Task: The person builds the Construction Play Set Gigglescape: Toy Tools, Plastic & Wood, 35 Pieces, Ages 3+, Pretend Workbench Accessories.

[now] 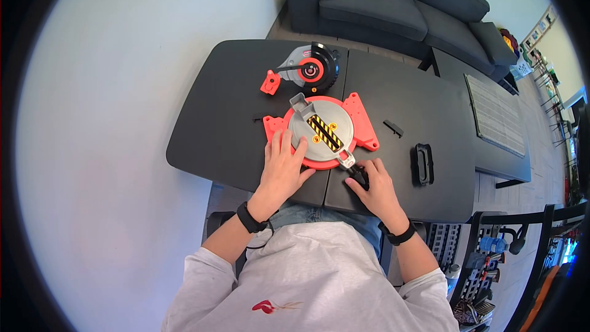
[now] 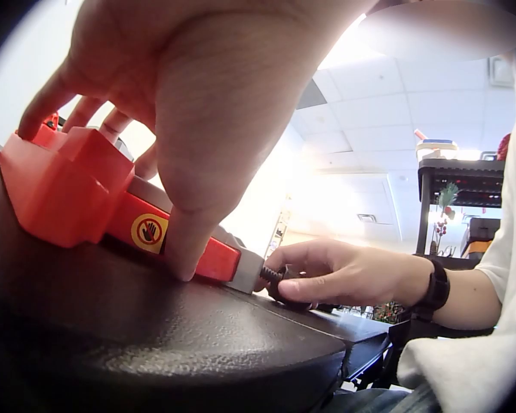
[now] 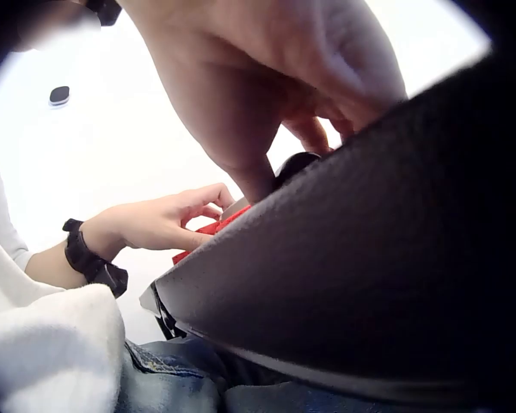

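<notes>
A red and grey round toy base (image 1: 301, 129) with a yellow-and-black striped slot lies on the dark table. My left hand (image 1: 283, 169) rests on its near left part, fingers spread over the red corner and grey disc, thumb at the red side. At the base's near right end, my right hand (image 1: 376, 189) pinches a black threaded knob (image 1: 358, 177) between thumb and fingers. The left wrist view shows the knob's screw thread (image 2: 271, 274) at the grey end piece (image 2: 248, 271). In the right wrist view the knob (image 3: 297, 165) is mostly hidden by the hand.
Behind the base stands a grey, red and black toy saw (image 1: 310, 69) with a small red piece (image 1: 270, 82). To the right lie a small black strip (image 1: 393, 128) and a black oval frame (image 1: 423, 164). A grey sofa (image 1: 375, 9) stands beyond the table (image 1: 215, 104).
</notes>
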The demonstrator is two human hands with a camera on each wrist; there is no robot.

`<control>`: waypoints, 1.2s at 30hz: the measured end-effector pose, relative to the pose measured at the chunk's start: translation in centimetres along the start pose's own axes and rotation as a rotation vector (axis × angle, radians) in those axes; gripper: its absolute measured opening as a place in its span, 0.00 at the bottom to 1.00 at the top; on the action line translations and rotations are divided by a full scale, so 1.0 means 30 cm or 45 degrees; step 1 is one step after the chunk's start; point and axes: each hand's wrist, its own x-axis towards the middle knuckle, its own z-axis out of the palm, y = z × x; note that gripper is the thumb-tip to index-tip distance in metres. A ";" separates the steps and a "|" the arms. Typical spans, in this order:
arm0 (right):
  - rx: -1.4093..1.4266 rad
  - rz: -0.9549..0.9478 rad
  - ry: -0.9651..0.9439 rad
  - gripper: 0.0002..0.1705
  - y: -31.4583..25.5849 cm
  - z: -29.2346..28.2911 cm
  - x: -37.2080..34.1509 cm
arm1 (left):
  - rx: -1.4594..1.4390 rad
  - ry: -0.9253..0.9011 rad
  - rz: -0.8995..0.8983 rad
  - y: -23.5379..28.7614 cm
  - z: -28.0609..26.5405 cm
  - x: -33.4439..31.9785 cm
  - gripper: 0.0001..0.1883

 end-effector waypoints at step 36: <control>0.179 0.059 -0.116 0.22 0.016 -0.060 -0.013 | -0.082 -0.406 -0.169 -0.034 -0.175 0.186 0.74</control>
